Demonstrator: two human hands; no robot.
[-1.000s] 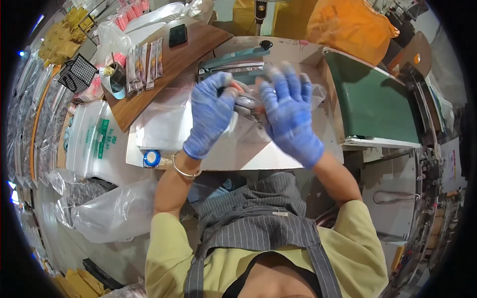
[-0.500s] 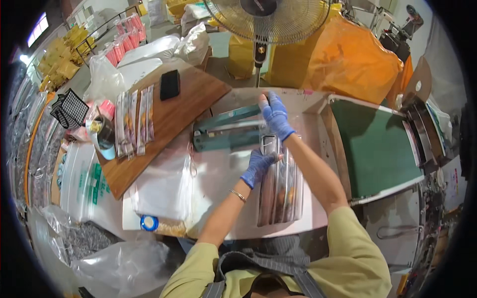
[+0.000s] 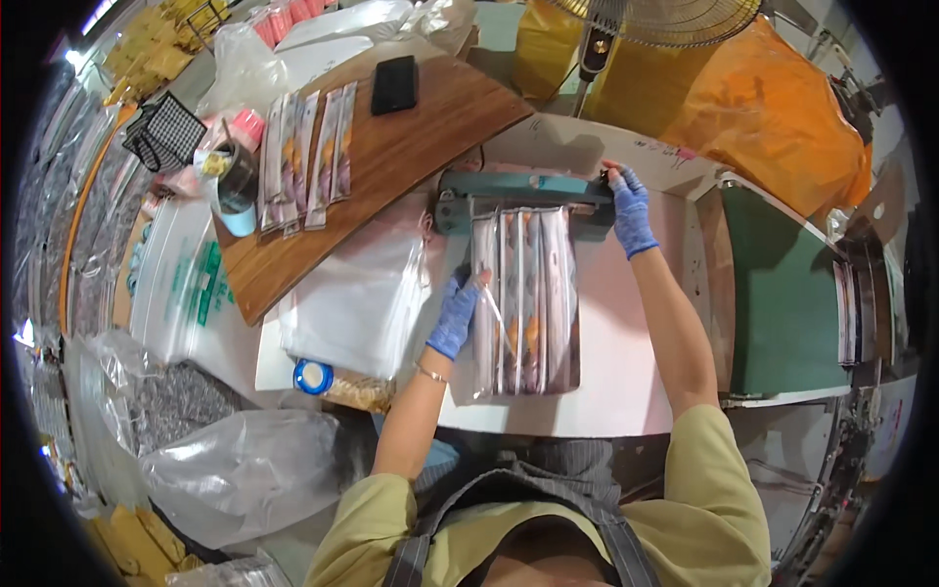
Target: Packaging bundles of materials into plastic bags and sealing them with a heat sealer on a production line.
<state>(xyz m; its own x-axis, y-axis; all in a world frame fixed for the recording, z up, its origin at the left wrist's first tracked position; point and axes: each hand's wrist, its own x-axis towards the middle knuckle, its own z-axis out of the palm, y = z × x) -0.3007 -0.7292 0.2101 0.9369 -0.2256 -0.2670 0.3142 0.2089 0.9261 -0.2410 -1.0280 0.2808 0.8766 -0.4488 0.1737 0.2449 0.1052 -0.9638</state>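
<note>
L hand (image 3: 455,315) grip clamped on L edge of clear bag (image 3: 523,303) w/ slim packs (image 3: 556,293); bag mid-desk (image 3: 621,342), top edge at teal sealer (image 3: 528,183). R hand (image 3: 630,210) grip clamped on sealer's R end.

I have a sealer (image 3: 523,184) across the far side of the worktop (image 3: 616,333), with a bag of packets (image 3: 528,303) before it, far end at the sealer. My left grip (image 3: 456,313) is at the bag's left edge, my right grip (image 3: 634,207) at the sealer's right end. Left of the bag lies a bag stack (image 3: 352,308). Farther left and behind, my head camera shows a board (image 3: 430,127) bearing a phone (image 3: 394,86) and, to its left, thin packets (image 3: 286,157). Behind the sealer stands a fan (image 3: 641,24).
</note>
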